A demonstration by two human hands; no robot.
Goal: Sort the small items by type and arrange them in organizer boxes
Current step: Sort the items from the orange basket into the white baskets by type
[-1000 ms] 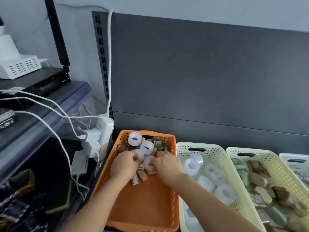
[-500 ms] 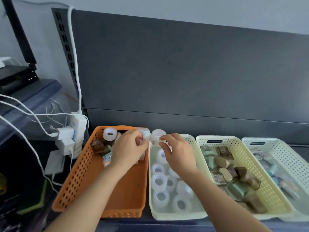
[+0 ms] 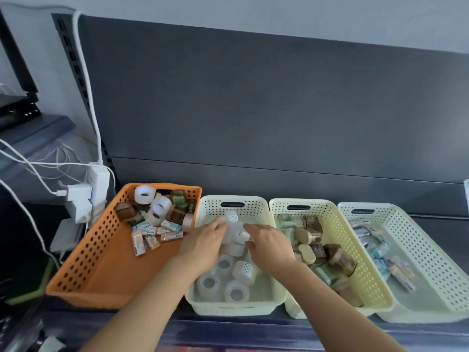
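An orange basket (image 3: 83, 250) at the left holds mixed items at its far end: clear tape rolls (image 3: 144, 194), small brown and green boxes (image 3: 177, 196) and flat eraser-like packets (image 3: 152, 231). Beside it a cream basket (image 3: 233, 309) holds several clear tape rolls (image 3: 236, 292). My left hand (image 3: 203, 246) and my right hand (image 3: 269, 247) hover over this basket, fingers stretched out. Two blurred tape rolls (image 3: 232, 217) lie loose between the fingertips, apparently free of both hands.
A second cream basket (image 3: 355, 250) holds brown and green boxes. A third pale basket (image 3: 431, 262) at the right holds flat packets. A white power strip with chargers and cables (image 3: 97, 179) hangs left of the orange basket. A dark panel stands behind.
Both hands carried tape rolls from the orange basket over to the cream basket. They have dropped lower and their fingers have spread, with the rolls now loose between them. The view shifted right.
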